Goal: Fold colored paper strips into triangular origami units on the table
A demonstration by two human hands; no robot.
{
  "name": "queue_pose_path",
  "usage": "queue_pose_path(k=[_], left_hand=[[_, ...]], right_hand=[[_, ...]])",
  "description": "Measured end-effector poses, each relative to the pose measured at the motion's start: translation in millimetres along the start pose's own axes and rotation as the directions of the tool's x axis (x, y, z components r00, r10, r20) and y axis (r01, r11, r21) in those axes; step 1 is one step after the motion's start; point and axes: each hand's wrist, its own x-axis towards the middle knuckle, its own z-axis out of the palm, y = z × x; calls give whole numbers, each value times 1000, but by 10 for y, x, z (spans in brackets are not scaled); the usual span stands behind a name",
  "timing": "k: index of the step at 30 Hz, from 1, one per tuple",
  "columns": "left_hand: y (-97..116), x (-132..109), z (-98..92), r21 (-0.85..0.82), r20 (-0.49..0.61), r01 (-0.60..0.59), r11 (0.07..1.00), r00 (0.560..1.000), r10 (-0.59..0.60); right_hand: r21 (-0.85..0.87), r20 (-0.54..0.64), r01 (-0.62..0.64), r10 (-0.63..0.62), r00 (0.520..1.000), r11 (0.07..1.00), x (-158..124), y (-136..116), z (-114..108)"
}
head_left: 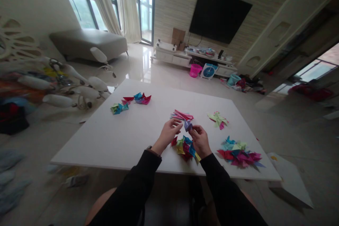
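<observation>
Between my hands is a small purple folded-paper piece (pixel 188 126), pinched in the fingers of my right hand (pixel 200 139). My left hand (pixel 171 132) is just left of it, fingers apart and slightly curled, with nothing visible in them. Right behind the hands lies a bundle of narrow pink and red folded paper strips (pixel 182 115). Below them, close to the table's front edge, sits a pile of folded-paper pieces (pixel 186 147) in red, yellow, blue and green, partly covered by my right hand.
The white table (pixel 100 141) also bears a colourful origami pile (pixel 241 153) at front right, pale green and pink pieces (pixel 218 119) behind it, and small folded boats (pixel 143 98) at back left. A lamp with several white shades (pixel 59 100) stands beside the left edge.
</observation>
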Motion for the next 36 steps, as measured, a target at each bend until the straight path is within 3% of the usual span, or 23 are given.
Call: queue_pose_path(k=[5, 12, 19, 32, 36], left_hand=[[-56, 37, 169, -53, 45, 33, 998, 999, -31], [-88, 269, 337, -139, 100, 57, 989, 994, -43], [-217, 420, 375, -199, 137, 76, 977, 989, -49], [-51, 127, 319, -25, 161, 5, 1000, 987, -1], [11, 28, 306, 31, 182, -14, 999, 983, 8]], right_hand=[[-9, 55, 8, -7, 998, 1000, 62, -79, -85], [-34, 66, 67, -64, 996, 997, 235, -153, -67], [-113, 71, 93, -85, 994, 989, 329, -196, -96], [-262, 123, 172, -144, 982, 949, 86, -326, -198], [-290, 202, 168, -111, 973, 942, -26, -369, -248]])
